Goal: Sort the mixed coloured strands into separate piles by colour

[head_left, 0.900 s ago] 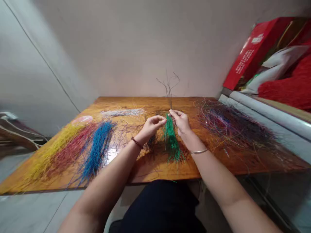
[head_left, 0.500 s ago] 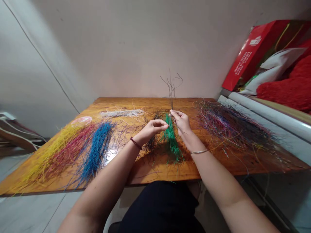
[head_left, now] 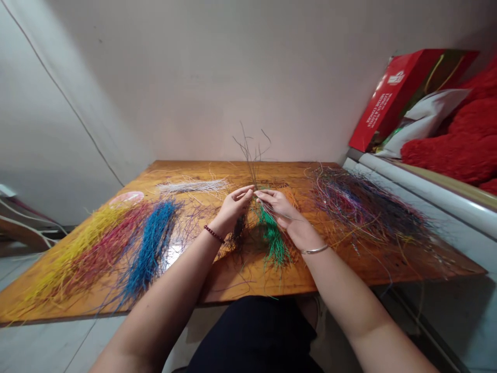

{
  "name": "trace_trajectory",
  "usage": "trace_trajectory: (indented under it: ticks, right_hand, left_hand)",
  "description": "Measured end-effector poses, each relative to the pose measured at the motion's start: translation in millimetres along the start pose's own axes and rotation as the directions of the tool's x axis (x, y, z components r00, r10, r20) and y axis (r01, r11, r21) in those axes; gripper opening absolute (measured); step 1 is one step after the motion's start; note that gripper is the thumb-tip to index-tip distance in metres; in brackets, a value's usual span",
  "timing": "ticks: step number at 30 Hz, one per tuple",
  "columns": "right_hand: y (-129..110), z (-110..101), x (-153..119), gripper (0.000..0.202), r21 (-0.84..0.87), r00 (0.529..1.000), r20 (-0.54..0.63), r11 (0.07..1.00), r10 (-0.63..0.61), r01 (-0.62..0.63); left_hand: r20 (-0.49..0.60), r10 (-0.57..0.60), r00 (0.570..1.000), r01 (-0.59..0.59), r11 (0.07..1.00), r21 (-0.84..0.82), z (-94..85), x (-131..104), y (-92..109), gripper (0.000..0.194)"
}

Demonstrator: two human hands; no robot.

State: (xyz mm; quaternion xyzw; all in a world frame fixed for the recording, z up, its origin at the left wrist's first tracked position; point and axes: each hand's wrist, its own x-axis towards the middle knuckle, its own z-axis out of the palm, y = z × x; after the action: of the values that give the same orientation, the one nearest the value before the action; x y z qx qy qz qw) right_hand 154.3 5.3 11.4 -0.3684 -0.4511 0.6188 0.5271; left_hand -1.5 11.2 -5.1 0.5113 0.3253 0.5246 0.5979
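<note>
A loose bunch of thin dark wires (head_left: 250,161) stands up from my fingertips, its ends fanned out and bent. My right hand (head_left: 278,206) pinches the bunch low down, with a few strand ends trailing below the fingers. From the other side, my left hand (head_left: 236,206) meets it, thumb and fingers closed at the same spot. Under the right hand lies a bundle of green wires (head_left: 275,243). A dark bundle (head_left: 238,233) is partly hidden beneath the left hand, and orange wires (head_left: 290,196) show behind the right.
Yellow wires (head_left: 73,248), red wires (head_left: 106,238) and blue wires (head_left: 153,243) lie at the left of the wooden table (head_left: 217,285). White wires (head_left: 194,186) lie farther back. A mixed tangle (head_left: 373,207) spreads at the right, near a red box (head_left: 380,98).
My right hand has brought the dark wires leftward and slightly lower. The left hand, apart from them before, now meets the right hand at the bunch. The view has shifted slightly.
</note>
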Motion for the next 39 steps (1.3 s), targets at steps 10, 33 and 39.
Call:
trace_trajectory:
  ticks: [10,33,39]
  right_hand:
    - [0,-4,-5,0.023,0.207,0.908,0.270,0.901,0.322,-0.381]
    - [-2,-13,-4,0.021,-0.101,0.864,0.400,0.951,0.307,-0.291]
    - [4,-10,-1,0.027,-0.110,0.855,0.404,0.946,0.324,-0.306]
  left_hand:
    - [0.232,-0.087,0.969,0.113,0.988,-0.104,-8.2,-1,2,0.054]
    - [0.013,-0.001,1.000,0.004,0.964,-0.267,-6.8,7,-3,0.044]
    - [0.028,-0.046,0.999,0.053,0.898,-0.437,-10.2,7,-4,0.034]
